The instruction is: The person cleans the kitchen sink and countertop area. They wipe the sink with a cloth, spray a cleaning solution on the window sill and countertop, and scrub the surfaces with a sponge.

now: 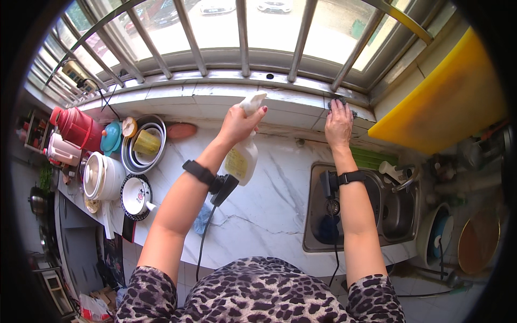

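My left hand (238, 125) grips a white spray bottle (247, 161) by its neck, just below the trigger head. The bottle bears a yellow label and hangs above the marble-patterned countertop (266, 210). Over at the right, my right hand (339, 125) presses a dark scouring pad (336, 103) onto the tiled window ledge (291, 101). Most of the pad is hidden under the fingers. Below my right forearm lies a double-bowl steel sink (313, 238).
Metal window bars (242, 40) rise behind the ledge. A yellow cutting board (440, 97) leans at the right. Nested bowls (163, 139), a white electric pot (113, 177) and a patterned bowl (135, 198) crowd the counter's left. A blue cloth (202, 220) lies under my left forearm.
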{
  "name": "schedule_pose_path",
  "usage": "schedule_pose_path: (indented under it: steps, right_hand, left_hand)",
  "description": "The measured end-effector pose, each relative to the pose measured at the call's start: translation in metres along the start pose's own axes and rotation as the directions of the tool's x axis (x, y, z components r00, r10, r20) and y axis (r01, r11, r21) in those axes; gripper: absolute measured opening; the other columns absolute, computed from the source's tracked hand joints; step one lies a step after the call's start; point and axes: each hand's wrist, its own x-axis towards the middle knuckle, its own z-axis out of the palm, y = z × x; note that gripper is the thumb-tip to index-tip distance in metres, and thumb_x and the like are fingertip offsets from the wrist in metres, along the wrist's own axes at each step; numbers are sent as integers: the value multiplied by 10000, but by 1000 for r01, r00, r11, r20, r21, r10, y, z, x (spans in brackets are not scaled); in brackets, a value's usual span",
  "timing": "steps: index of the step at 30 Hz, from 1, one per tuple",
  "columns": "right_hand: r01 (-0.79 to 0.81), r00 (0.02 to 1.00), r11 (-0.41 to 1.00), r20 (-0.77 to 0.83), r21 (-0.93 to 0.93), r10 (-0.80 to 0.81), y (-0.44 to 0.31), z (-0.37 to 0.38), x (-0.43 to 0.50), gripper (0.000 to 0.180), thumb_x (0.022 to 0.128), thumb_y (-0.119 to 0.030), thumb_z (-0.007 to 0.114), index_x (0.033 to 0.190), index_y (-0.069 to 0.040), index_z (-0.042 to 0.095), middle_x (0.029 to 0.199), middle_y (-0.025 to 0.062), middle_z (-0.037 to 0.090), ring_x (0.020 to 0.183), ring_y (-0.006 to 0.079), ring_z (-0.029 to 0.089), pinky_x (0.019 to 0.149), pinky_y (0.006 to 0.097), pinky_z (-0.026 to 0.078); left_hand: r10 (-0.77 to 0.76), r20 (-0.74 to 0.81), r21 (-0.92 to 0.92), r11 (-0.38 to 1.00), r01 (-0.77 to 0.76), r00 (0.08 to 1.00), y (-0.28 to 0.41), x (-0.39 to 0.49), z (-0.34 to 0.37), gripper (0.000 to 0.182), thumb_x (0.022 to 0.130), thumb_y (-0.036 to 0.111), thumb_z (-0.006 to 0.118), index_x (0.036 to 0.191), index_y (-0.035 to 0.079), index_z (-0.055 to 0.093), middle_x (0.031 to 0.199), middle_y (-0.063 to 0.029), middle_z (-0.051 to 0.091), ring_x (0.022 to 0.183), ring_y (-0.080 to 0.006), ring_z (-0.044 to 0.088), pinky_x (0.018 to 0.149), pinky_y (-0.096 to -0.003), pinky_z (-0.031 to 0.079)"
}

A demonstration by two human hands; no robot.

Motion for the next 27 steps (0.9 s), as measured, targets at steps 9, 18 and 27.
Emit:
schedule_pose_path:
  steps: [9,18,27]
  right_hand:
    - [292,955,947,13,135,-297,-236,50,25,447,819,-175,567,1226,10,573,1270,176,574,1200,353,511,1074,467,340]
    - [140,945,990,-295,-37,-144,-150,18,26,185,818,-90,511,939,-37,641,857,152,656,919,366,601,906,499,434]
    - [189,981,982,51,-29,-187,-463,122,52,329,875,-172,492,1143,-19,607,1174,142,616,1155,321,535,1004,474,383]
  left_hand:
    - [68,-158,-122,989,-88,985,-5,-46,-39,331,883,273,684,1108,33,653,742,-19,659,546,-81,597,520,-267,491]
    - [24,-10,-303,953,-26,1000,-20,-120,-156,307,909,223,676,1127,13,625,859,7,636,721,-47,586,587,-228,532]
    - [26,158,-359,933,33,987,-45,-150,-280,363,943,197,623,1265,46,548,1071,-45,638,843,-67,585,616,-226,533]
